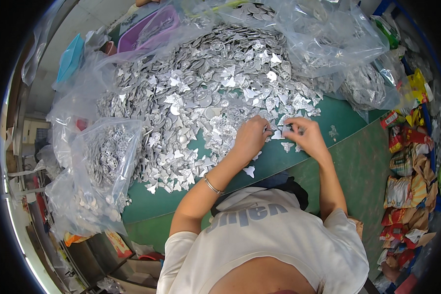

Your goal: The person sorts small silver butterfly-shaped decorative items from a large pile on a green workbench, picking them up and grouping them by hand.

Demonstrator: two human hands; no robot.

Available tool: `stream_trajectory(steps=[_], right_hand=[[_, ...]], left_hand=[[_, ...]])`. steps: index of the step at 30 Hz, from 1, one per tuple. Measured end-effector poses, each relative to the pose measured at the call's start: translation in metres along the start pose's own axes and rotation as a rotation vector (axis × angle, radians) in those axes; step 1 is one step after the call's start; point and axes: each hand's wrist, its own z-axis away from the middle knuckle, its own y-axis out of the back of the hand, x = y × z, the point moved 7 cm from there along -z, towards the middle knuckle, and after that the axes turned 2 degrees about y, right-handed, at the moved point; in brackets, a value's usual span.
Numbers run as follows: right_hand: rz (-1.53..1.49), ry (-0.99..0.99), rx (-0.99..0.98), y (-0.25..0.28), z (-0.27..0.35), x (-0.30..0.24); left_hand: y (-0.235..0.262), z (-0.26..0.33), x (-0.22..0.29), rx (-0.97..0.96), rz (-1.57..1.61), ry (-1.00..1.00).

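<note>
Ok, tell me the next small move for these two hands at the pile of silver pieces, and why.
Probably pull the pinched piece apart or free. Both the left hand and the right hand meet at a small silver piece at the near edge of the pile of silver pieces, fingertips pinched close together. Separated pieces lie on the green table just beside them, so setting it there looks likely.

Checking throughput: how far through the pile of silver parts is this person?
Done: a clear bag at the person's left already holds round silver parts. In hand: left hand and right hand meet at the pile's near edge, working a small silver piece; the grip itself is too small to tell. Left: most of it. The loose pile covers much of the green table, and more bags sit behind it.
</note>
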Motion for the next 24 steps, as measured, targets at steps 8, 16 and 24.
stream_trajectory(steps=[8,16,24], right_hand=[[0.423,0.262,0.062,-0.012,0.014,-0.017],[0.130,0.256,0.404,0.020,0.004,0.008],[0.359,0.263,0.039,-0.007,0.007,-0.017]], left_hand=[[-0.016,0.007,-0.014,-0.242,1.550,0.642],[-0.021,0.005,-0.017,-0.174,0.861,0.370],[-0.016,0.014,0.027,-0.034,-0.203,0.018]])
